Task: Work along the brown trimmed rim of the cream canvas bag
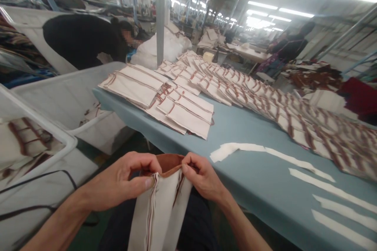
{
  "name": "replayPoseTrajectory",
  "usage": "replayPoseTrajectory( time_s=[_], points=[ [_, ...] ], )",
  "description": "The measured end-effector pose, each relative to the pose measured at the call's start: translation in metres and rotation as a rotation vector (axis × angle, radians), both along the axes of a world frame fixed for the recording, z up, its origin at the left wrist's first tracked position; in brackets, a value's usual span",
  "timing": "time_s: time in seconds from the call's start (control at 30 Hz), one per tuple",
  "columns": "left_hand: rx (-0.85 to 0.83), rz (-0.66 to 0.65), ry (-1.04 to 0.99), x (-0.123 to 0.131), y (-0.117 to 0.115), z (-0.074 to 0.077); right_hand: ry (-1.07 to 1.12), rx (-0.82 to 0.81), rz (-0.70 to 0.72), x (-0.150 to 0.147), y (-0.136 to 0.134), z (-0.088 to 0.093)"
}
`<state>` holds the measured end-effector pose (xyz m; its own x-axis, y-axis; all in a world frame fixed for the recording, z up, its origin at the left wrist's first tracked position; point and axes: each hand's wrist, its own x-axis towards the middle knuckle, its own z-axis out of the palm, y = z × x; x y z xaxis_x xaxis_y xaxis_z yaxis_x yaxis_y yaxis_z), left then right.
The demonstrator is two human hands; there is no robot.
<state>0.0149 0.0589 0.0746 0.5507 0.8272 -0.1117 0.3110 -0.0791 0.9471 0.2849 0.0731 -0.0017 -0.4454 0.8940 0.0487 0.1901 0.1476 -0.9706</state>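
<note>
Between my hands is a cream fabric piece (167, 196) with a brown lining and brown-edged seams, its top opening facing up over my lap. My left hand (129, 180) pinches the left side of the rim, thumb on the outside beside a seam. The right rim is gripped by my right hand (203, 174), its thumb and fingers pressed together. The lower end of the piece runs out of view at the bottom.
A table with a blue-green cover (247, 125) carries a stack of cream pieces (188, 106), long overlapping rows of similar ones (265, 94), and several pale strips (324, 184). White bins (67, 94) stand at left, where a person in black (85, 41) bends over. Another person (294, 47) stands far right.
</note>
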Motion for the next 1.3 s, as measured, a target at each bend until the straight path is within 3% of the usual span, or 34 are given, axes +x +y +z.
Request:
replayPoseTrajectory(
  time_s=[0.37,0.63,0.9,1.1,1.2,1.3],
  points=[
    [-0.073,0.042,0.003,0.004,-0.007,0.003,-0.006,0.017,0.002,-0.002,-0.001,0.001],
    [-0.117,0.027,-0.011,0.001,-0.007,-0.004,-0.009,0.006,-0.010,-0.003,0.002,-0.004],
    [-0.048,0.016,-0.077,-0.004,-0.004,-0.016,0.005,0.000,-0.015,-0.007,0.004,-0.005],
    [-0.022,0.050,-0.022,-0.002,-0.004,-0.015,-0.014,0.017,0.003,-0.006,0.006,-0.007],
    [0.012,0.057,0.018,0.000,-0.006,-0.008,-0.035,0.062,0.035,-0.009,0.006,0.001],
    [0.063,0.043,0.047,0.002,-0.007,0.001,-0.013,0.179,0.083,-0.017,0.000,0.020]
  ],
)
